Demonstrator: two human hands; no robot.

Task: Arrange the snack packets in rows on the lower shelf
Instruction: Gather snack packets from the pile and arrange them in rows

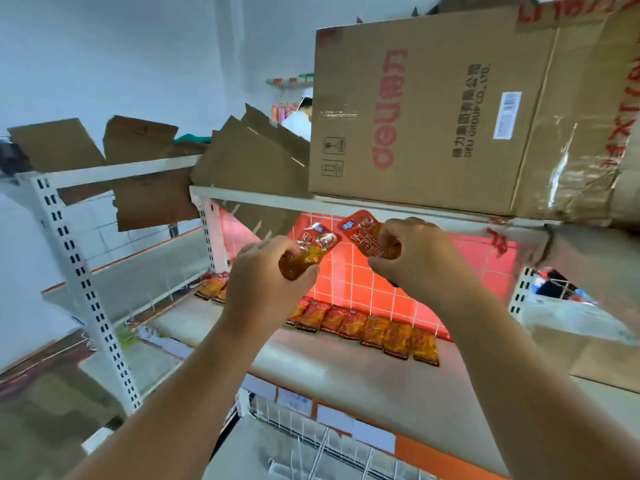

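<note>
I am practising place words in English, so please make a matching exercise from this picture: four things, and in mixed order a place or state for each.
Things: 1 cardboard box; 2 row of packets; 3 left hand; 4 grid panel.
States: A upright behind the lower shelf; B grips a loose packet in the air; C on the upper shelf; D flat on the lower shelf.
Pairs: 1-C; 2-D; 3-B; 4-A.
</note>
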